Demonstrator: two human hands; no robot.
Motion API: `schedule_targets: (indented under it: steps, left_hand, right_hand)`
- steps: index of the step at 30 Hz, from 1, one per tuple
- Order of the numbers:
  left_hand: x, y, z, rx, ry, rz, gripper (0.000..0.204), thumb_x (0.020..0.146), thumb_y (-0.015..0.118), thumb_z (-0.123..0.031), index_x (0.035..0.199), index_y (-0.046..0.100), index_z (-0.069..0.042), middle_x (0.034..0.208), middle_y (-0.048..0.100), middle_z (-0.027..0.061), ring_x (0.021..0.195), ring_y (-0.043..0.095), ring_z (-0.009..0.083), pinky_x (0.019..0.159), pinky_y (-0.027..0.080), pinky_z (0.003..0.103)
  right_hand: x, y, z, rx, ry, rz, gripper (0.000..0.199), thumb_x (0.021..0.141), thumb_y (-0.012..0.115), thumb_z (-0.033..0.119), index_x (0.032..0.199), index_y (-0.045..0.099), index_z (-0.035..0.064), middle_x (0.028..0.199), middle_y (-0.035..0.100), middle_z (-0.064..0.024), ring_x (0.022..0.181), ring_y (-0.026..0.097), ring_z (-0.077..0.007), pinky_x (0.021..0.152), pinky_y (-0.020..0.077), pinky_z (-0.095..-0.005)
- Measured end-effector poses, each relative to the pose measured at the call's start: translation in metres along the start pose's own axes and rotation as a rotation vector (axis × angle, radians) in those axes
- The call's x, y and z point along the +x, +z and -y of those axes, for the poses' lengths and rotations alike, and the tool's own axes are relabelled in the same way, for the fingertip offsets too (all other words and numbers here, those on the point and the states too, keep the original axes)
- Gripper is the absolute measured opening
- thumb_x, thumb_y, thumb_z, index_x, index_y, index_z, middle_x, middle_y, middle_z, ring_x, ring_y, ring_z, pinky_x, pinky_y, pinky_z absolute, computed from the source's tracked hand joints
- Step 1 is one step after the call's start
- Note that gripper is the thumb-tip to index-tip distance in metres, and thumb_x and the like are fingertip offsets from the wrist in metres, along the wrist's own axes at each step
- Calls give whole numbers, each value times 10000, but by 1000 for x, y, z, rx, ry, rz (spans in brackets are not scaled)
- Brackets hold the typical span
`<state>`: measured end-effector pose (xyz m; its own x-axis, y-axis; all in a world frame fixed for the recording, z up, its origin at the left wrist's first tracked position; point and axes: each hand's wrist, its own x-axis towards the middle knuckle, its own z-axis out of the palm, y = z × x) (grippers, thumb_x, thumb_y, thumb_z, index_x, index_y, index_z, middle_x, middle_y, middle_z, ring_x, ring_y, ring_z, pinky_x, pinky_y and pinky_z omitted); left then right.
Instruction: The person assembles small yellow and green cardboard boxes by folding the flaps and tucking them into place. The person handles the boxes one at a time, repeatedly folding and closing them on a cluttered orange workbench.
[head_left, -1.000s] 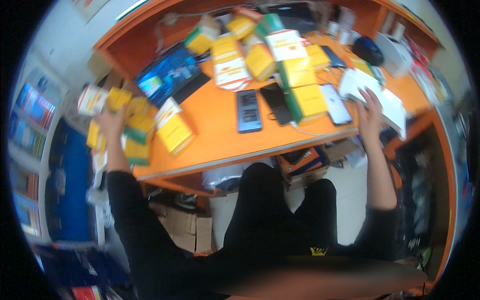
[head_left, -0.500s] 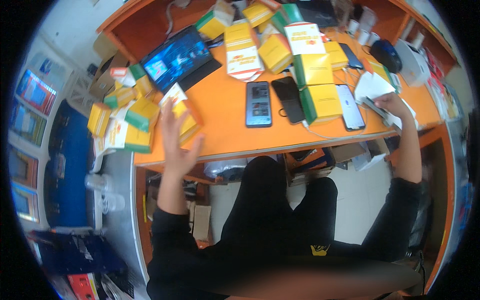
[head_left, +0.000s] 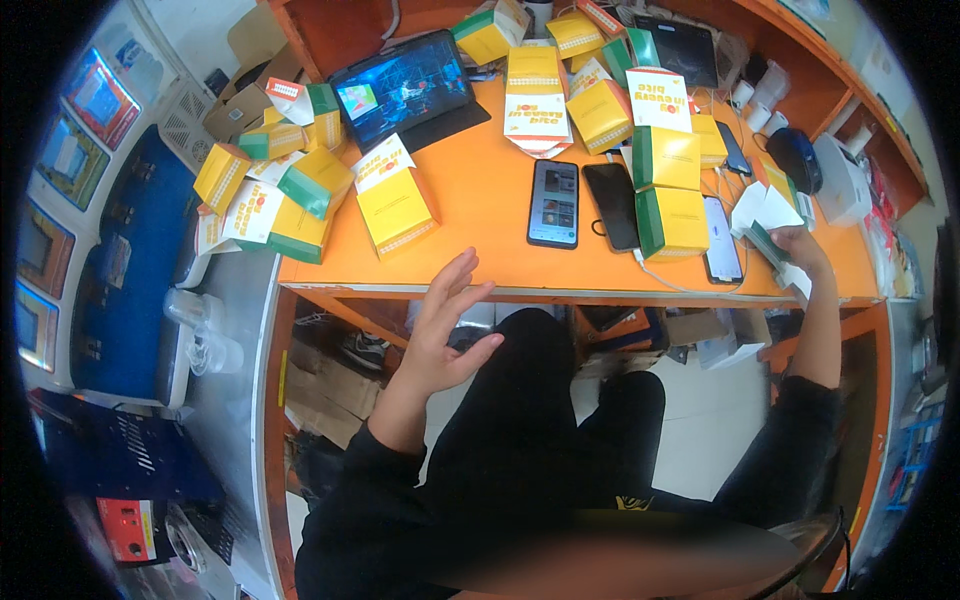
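My left hand (head_left: 440, 325) hovers in front of the table's edge, above my lap. Its fingers are spread and nothing is in them. Closest to it on the table is a yellow and white carton (head_left: 398, 210) with its flap up. At the right end of the table, my right hand (head_left: 797, 248) is closed on a narrow grey-green thing (head_left: 767, 243) whose kind I cannot make out. White paper or card (head_left: 765, 208) lies right beside it. A lit phone (head_left: 720, 238) and stacked yellow and green cartons (head_left: 672, 222) stand to the left of that hand.
Several folded cartons (head_left: 290, 190) are heaped at the table's left end, next to a tablet (head_left: 405, 88) playing video. More cartons (head_left: 535, 80) stand at the back. Two phones (head_left: 553, 205) lie mid-table, with a white cable (head_left: 665, 282) along the front edge. A white device (head_left: 842, 180) sits far right.
My left hand has drawn back from beside the left carton, toward me and to the right, off the table. My right hand keeps its hold at the right end. The whole view has shifted slightly.
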<state>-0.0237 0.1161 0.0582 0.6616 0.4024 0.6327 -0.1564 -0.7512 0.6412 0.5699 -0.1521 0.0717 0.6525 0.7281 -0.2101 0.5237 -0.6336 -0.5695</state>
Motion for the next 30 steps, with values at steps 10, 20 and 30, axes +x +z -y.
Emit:
schedule_targets:
  steps: [10, 20, 30]
  left_hand:
    - [-19, -16, -9, -19, -34, -21, 548, 787, 731, -82, 1304, 552, -70, 1492, 339, 230, 1347, 416, 375, 1065, 387, 452]
    - [-20, -8, -8, -83, -34, 10, 574, 779, 739, -95, 1319, 545, -78, 1498, 337, 222, 1356, 407, 368, 1074, 375, 460]
    - [-14, -3, -14, -157, -51, 51, 577, 775, 733, -99, 1319, 542, -79, 1504, 327, 219, 1377, 380, 372, 1101, 340, 471]
  right_hand:
    - [-10, -12, 0, 214, 112, -6, 379, 913, 597, 327, 1171, 634, 52, 1019, 654, -57, 925, 608, -201, 732, 485, -403]
    - [-15, -15, 9, 272, 193, 92, 326, 918, 586, 248, 1175, 650, 57, 1024, 672, -73, 991, 608, -218, 884, 436, -414]
    - [-5, -22, -8, 395, 197, 148, 292, 909, 631, 240, 1145, 669, 71, 1036, 681, -49, 919, 632, -157, 802, 472, -343]
